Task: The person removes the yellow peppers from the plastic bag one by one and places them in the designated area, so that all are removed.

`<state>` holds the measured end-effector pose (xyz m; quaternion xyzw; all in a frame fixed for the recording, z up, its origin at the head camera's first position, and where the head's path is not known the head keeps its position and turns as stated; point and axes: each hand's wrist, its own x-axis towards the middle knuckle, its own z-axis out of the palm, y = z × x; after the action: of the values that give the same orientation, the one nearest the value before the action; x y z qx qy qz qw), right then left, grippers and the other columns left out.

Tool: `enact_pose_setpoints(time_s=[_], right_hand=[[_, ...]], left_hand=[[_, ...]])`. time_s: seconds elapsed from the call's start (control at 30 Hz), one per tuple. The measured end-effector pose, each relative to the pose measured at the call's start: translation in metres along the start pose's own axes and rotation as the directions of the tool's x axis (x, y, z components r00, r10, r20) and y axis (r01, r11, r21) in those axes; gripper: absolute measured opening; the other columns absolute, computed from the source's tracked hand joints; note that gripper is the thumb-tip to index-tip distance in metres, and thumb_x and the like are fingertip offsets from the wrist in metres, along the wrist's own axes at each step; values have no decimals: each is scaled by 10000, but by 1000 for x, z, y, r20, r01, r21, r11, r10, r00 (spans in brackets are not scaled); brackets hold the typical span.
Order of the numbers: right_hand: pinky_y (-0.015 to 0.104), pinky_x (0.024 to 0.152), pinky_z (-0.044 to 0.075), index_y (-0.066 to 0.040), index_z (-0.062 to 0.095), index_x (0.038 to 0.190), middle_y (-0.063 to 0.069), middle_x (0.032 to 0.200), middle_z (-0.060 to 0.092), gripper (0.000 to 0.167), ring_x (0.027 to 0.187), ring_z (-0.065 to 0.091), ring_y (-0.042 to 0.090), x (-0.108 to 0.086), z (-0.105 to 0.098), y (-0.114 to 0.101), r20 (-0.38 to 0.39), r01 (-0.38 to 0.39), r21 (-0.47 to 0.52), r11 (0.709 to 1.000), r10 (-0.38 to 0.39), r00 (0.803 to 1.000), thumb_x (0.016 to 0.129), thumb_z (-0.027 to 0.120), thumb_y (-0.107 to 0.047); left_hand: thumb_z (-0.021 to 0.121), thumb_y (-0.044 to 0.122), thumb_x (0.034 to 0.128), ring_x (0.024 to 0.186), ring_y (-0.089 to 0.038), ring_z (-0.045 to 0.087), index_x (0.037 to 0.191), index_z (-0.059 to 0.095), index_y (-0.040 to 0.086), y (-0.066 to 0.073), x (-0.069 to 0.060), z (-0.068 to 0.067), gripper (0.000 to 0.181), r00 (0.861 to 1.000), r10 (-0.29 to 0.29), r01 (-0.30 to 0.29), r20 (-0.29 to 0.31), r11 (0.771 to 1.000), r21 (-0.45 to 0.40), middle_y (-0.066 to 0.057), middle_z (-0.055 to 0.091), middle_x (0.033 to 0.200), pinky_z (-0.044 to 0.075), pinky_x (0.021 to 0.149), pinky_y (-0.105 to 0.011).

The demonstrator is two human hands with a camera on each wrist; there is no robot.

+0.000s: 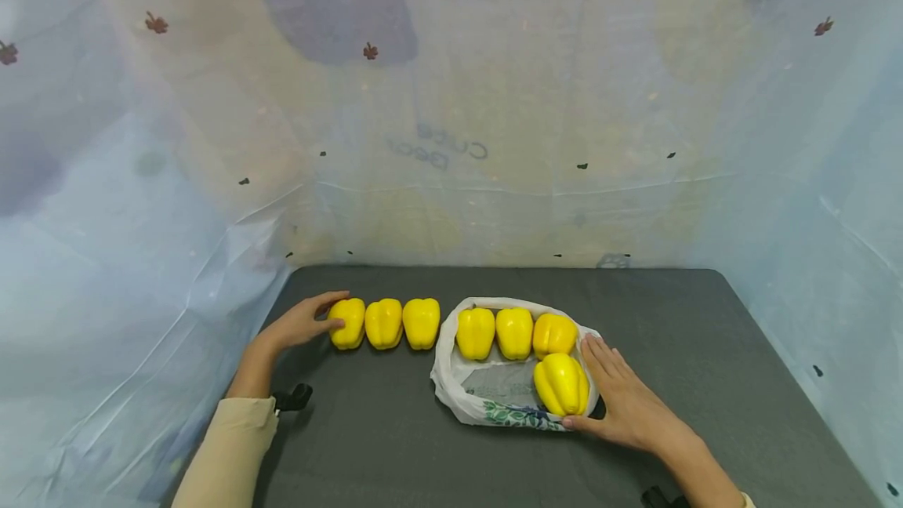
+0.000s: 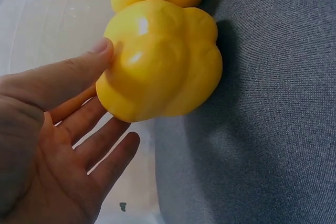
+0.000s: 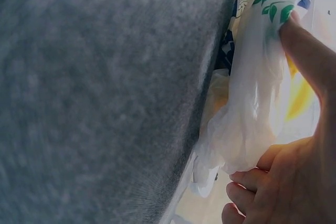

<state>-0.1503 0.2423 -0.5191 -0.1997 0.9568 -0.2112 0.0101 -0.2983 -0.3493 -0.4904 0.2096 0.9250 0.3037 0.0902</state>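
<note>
At the left end of a row of yellow bell peppers, my left hand holds the outermost bell pepper between thumb and fingers. The thumb lies on its near side, and the other fingers reach behind it, partly hidden. Two more bell peppers stand in line to its right. A white plastic bag with a green leaf print sits open, its rim rolled down. Inside are three bell peppers along the back and one bell pepper at front right. My right hand rests against the bag's right side, fingers extended, thumb at the front rim.
The dark grey table has rounded far corners. Pale patterned plastic sheeting hangs behind it and at both sides. Black straps with small devices are on the wrists. The row's right end stands close to the bag's left rim.
</note>
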Motion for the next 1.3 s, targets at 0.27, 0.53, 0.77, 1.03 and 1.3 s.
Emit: enact_pose_setpoints(time_s=[0.27,0.53,0.77,1.03,1.3], right_hand=[[545,1339,124,28,220,1691,228,1771,160,1305,1630,170,437,0,1,0,1,0,1,1000,0,1000,835,715,-823],[578,1329,141,29,216,1692,234,1770,156,1301,1629,166,443,0,1,1,-1,4,7,1000,-4,1000,838,723,-812],[585,1325,148,26,219,1692,235,1769,159,1303,1628,170,444,0,1,1,-2,3,3,1000,-3,1000,836,718,-819],[628,1303,177,33,214,1691,234,1770,154,1304,1631,157,444,0,2,0,9,1,5,1000,-1,1000,839,717,-817],[601,1317,158,24,208,1695,229,1772,151,1306,1632,158,441,0,1,0,8,0,3,1000,0,1000,837,715,-820]], left_hand=[[671,315,1087,1502,-529,392,1618,446,8,4,-2,2,653,999,-30,30,-35,999,24,-269,439,1639,343,1203,-710],[673,315,1088,1500,-514,391,1630,456,79,26,-3,4,630,994,-10,17,-106,998,64,-230,448,1640,354,1174,-737],[674,284,1089,1516,-478,394,1634,462,117,56,2,15,609,992,32,-25,-123,998,57,-198,453,1644,356,1188,-722],[713,285,1065,1504,-459,428,1623,477,109,89,10,32,631,990,69,-64,-124,997,43,-182,466,1638,389,1177,-704],[754,324,1034,1499,-402,459,1609,501,128,127,14,52,658,983,125,-123,-131,992,25,-139,496,1622,414,1190,-647]])
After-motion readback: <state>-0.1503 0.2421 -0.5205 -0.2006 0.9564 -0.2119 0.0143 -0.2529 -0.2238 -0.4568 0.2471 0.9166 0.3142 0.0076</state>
